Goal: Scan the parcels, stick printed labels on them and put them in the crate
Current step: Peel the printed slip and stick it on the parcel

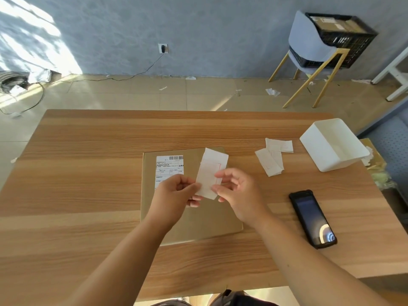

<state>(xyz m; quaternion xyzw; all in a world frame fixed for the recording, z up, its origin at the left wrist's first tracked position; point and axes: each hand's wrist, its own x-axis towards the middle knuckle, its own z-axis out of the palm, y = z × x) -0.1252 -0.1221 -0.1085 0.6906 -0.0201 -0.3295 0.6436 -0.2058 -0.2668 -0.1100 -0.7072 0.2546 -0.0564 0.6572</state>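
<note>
A flat brown cardboard parcel (189, 217) lies in the middle of the wooden table (88, 184), with a white shipping label (169, 167) stuck at its upper left. Above the parcel I hold a white printed label (210, 173) between both hands. My left hand (176, 193) pinches its lower left edge. My right hand (236, 191) pinches its lower right edge. A black handheld scanner (312, 218) lies screen-up on the table to the right. The black crate (340, 38) sits on a chair at the far right, with a parcel inside.
Several loose white paper strips (272, 157) lie right of the parcel. A white plastic bin (333, 144) stands at the table's right edge. The blue chair (309, 47) with gold legs stands by the wall. Cables and paper scraps lie on the floor.
</note>
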